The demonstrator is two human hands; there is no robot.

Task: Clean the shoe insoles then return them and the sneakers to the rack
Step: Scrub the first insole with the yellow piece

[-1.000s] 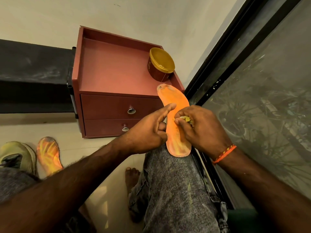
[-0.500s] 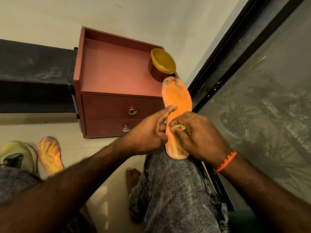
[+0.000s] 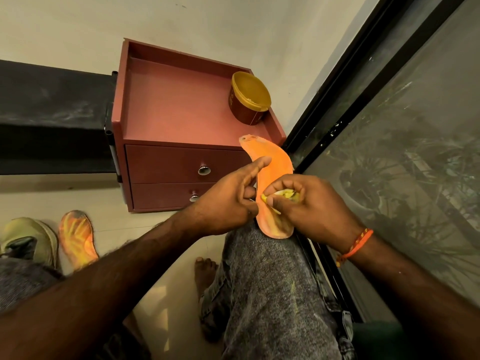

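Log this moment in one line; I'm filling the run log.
left hand: holds insole | right hand: rubs it with cloth | second insole: on floor

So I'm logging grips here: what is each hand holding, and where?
Left hand pinches the orange insole at its middle edge, heel on the knee. Right hand holds a yellowish wad in curled fingers.

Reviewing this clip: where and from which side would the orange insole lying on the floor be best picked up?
Take the orange insole lying on the floor across its narrower near part, from above and its right edge; the olive sneaker crowds its left.
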